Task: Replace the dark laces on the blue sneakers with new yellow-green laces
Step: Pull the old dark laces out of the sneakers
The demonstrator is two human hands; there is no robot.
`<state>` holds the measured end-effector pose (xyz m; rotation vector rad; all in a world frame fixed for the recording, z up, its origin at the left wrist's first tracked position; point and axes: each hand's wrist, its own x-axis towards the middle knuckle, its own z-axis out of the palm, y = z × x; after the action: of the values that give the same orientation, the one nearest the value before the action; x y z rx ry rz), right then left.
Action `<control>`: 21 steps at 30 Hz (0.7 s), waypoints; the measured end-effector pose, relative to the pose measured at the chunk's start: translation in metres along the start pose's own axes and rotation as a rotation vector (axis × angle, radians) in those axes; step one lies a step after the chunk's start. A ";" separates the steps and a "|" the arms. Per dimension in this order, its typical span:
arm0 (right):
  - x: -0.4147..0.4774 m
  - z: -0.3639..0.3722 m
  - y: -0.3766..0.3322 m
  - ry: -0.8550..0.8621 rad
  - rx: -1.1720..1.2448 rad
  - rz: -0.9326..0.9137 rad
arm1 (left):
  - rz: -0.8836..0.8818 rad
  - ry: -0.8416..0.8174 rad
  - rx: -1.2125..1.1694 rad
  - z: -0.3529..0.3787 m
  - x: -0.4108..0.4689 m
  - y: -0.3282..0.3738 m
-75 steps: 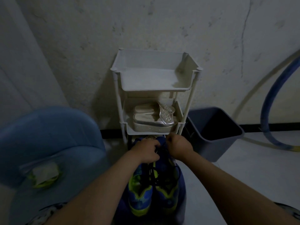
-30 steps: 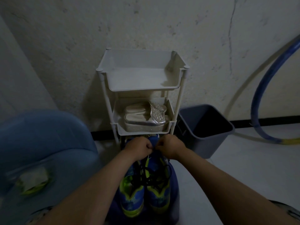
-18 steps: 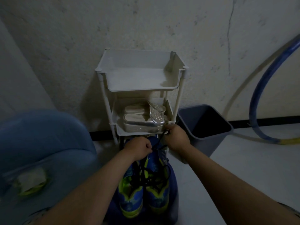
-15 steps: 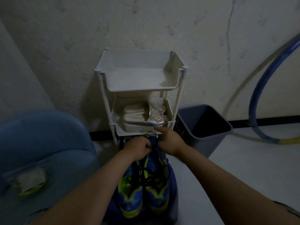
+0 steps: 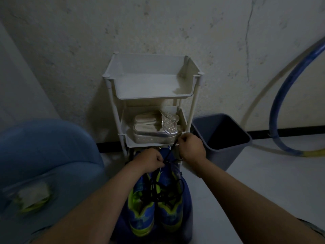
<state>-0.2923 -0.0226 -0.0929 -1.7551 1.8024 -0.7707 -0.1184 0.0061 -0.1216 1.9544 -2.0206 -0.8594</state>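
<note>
Two blue sneakers with yellow-green trim (image 5: pixel 153 210) stand side by side on a dark blue stool in front of me. Loose dark laces (image 5: pixel 159 191) lie tangled across their tops. My left hand (image 5: pixel 149 160) grips the shoe and lace at the far end of the pair. My right hand (image 5: pixel 190 147) pinches a strand of the dark lace (image 5: pixel 170 152) and holds it taut, up and to the right. A packet of yellow-green laces (image 5: pixel 31 198) lies on the blue chair at my left.
A white three-tier rack (image 5: pixel 151 92) stands against the wall, with silver sandals (image 5: pixel 156 127) on its middle shelf. A grey bin (image 5: pixel 221 140) sits to its right. A blue hoop (image 5: pixel 283 95) leans on the wall. The blue chair (image 5: pixel 44 155) fills the left.
My right hand has drawn the dark lace up and rightward from the shoe, pulling the strand taut. My left hand has stayed on the shoe.
</note>
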 end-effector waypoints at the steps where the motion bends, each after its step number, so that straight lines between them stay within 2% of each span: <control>1: 0.002 -0.002 0.001 0.016 0.034 0.013 | -0.004 0.005 0.001 0.000 0.000 0.000; 5: 0.002 -0.002 0.004 -0.099 -0.025 -0.038 | -0.011 0.022 -0.029 0.001 -0.001 0.002; 10: -0.003 0.006 0.002 -0.171 -0.126 -0.070 | -0.011 0.131 -0.223 -0.003 0.002 0.007; 16: -0.010 0.013 -0.004 -0.564 -0.100 -0.093 | -0.013 0.188 -0.457 -0.009 0.003 0.017; 21: -0.013 0.014 -0.004 -0.571 0.013 -0.059 | 0.013 0.221 -0.629 -0.017 0.002 0.024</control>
<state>-0.2791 -0.0107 -0.1011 -1.7919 1.3606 -0.2542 -0.1303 -0.0018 -0.0954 1.5892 -1.4074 -1.0577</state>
